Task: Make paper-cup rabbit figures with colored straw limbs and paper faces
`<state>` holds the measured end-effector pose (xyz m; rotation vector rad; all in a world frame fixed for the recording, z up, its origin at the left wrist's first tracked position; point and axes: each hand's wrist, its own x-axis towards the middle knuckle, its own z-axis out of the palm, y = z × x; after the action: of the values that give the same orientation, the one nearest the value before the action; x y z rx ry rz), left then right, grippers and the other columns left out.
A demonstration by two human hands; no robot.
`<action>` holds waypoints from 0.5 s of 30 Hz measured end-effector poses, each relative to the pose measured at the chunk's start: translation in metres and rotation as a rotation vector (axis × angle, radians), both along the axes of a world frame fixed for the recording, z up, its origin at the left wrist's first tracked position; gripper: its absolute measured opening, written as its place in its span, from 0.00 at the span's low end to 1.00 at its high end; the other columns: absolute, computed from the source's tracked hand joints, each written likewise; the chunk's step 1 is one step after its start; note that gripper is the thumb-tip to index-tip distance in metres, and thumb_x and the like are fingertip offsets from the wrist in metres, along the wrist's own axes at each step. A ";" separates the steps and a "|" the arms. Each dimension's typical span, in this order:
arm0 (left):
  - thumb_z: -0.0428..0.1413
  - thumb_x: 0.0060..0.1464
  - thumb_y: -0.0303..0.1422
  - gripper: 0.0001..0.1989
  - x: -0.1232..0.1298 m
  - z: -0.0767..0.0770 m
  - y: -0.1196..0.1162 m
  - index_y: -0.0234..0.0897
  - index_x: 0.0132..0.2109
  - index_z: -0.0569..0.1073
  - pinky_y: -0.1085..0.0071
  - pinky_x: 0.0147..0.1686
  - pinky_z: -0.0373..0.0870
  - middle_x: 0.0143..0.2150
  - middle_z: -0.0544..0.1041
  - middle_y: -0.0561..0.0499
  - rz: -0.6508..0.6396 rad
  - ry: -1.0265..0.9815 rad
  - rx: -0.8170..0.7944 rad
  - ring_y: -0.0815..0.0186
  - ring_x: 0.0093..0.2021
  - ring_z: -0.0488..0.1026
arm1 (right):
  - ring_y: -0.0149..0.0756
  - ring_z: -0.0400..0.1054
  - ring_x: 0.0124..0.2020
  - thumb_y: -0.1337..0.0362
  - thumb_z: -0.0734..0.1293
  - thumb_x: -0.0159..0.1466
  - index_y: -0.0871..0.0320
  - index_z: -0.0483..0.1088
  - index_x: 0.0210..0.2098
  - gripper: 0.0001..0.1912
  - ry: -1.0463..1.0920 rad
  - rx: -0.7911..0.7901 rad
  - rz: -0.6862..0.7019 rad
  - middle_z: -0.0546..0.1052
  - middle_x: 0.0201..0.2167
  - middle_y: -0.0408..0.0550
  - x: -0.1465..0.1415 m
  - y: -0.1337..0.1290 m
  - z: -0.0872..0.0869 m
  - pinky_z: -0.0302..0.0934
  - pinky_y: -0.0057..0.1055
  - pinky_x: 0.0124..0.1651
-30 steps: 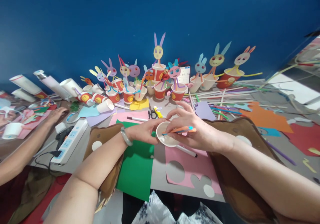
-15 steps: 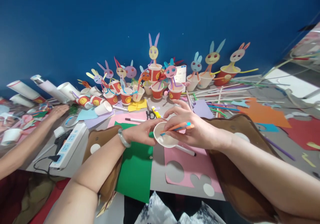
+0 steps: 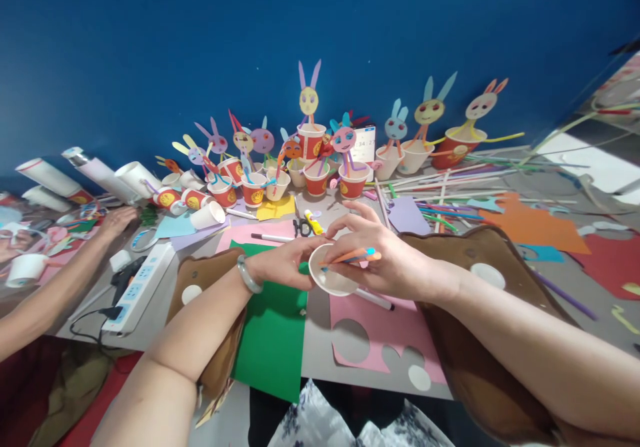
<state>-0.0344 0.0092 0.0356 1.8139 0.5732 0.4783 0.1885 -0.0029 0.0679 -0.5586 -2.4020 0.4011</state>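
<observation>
A: Where's the cup (image 3: 325,280) from where you're standing?

B: Over the middle of the surface (image 3: 317,360), in from the near edge, between the green sheet (image 3: 273,340) and the pink sheet (image 3: 385,330); its mouth tips toward the person; whether its base rests on anything, I can't tell.

A: And the fingers?

B: The left hand (image 3: 287,262) has its fingers and thumb curved against the cup's left side; the right hand (image 3: 383,250) pinches the orange and blue sticks (image 3: 357,256) over the mouth, a finger or two lifted clear.

A: How far along, then?

B: Partway, I'd judge; the sticks reach inside, but they aren't let go yet, and I can't see whether anything fixes them; there's no face or ears on these that I can make out; the rabbits (image 3: 309,102) along the far edge have both, and look finished.
</observation>
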 end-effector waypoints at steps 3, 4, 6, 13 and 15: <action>0.62 0.40 0.25 0.28 -0.001 -0.001 0.001 0.34 0.53 0.73 0.64 0.47 0.69 0.46 0.75 0.46 0.027 0.002 0.010 0.59 0.45 0.72 | 0.39 0.70 0.45 0.63 0.68 0.65 0.51 0.78 0.39 0.06 0.022 0.015 -0.001 0.75 0.38 0.48 0.000 0.002 -0.004 0.44 0.53 0.68; 0.62 0.40 0.25 0.28 -0.001 -0.001 0.001 0.34 0.53 0.72 0.64 0.47 0.69 0.46 0.76 0.46 0.035 -0.007 0.003 0.59 0.45 0.72 | 0.39 0.70 0.45 0.63 0.68 0.65 0.51 0.78 0.39 0.06 0.035 0.017 -0.008 0.75 0.39 0.48 0.000 0.002 -0.005 0.44 0.53 0.68; 0.63 0.41 0.27 0.29 -0.001 -0.001 0.001 0.34 0.53 0.72 0.65 0.45 0.70 0.45 0.76 0.46 0.037 -0.038 -0.018 0.60 0.44 0.72 | 0.39 0.70 0.46 0.64 0.68 0.65 0.52 0.77 0.38 0.05 0.062 0.021 -0.024 0.74 0.41 0.49 0.000 0.002 -0.006 0.43 0.52 0.69; 0.61 0.40 0.24 0.25 -0.002 -0.001 0.002 0.33 0.50 0.73 0.65 0.45 0.70 0.44 0.76 0.47 0.040 -0.075 0.035 0.60 0.43 0.73 | 0.40 0.70 0.49 0.65 0.67 0.65 0.52 0.77 0.36 0.05 0.081 0.049 -0.006 0.76 0.42 0.49 -0.003 0.002 -0.009 0.45 0.53 0.68; 0.62 0.40 0.25 0.25 -0.003 -0.001 0.003 0.33 0.49 0.74 0.64 0.45 0.71 0.44 0.76 0.46 0.056 -0.058 0.033 0.59 0.43 0.73 | 0.40 0.69 0.50 0.66 0.67 0.65 0.52 0.77 0.36 0.05 0.058 0.030 -0.001 0.77 0.40 0.48 -0.003 0.001 -0.008 0.44 0.53 0.68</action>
<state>-0.0370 0.0118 0.0347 1.8132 0.5806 0.5794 0.1851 -0.0017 0.0602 -0.5274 -2.3484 0.3755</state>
